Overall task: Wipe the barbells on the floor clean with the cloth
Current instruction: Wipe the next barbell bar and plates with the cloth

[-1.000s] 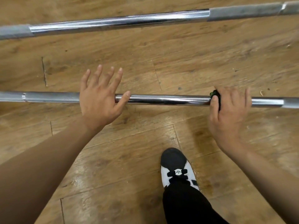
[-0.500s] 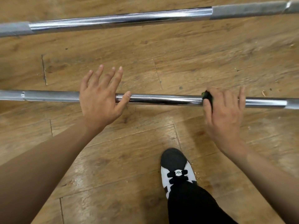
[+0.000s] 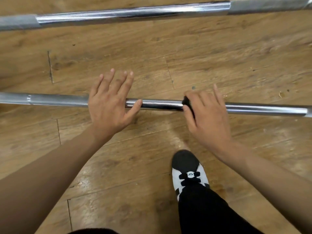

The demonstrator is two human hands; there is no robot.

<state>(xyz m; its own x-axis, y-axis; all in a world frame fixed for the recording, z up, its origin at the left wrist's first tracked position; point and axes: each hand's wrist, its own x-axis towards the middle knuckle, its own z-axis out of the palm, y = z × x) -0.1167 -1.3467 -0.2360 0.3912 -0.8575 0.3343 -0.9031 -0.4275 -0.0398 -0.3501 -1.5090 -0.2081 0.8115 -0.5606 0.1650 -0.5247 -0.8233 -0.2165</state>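
Observation:
A chrome barbell [image 3: 162,105] lies across the wooden floor from left to right. My left hand [image 3: 109,105] rests flat on it with the fingers spread and straight, the thumb along the bar. My right hand [image 3: 206,115] is further right on the same bar and holds a dark cloth [image 3: 186,101] against it; only the cloth's left edge shows from under the fingers. A second barbell [image 3: 135,13] lies parallel near the top of the view, untouched.
My right foot in a black and white shoe [image 3: 189,173] stands on the floor [image 3: 219,56] just below my right hand, with a black trouser leg above it. Small specks of debris lie on the boards at the right.
My right hand has slid the cloth leftwards along the bar, closing the gap to my left hand. My left hand stays where it was on the bar.

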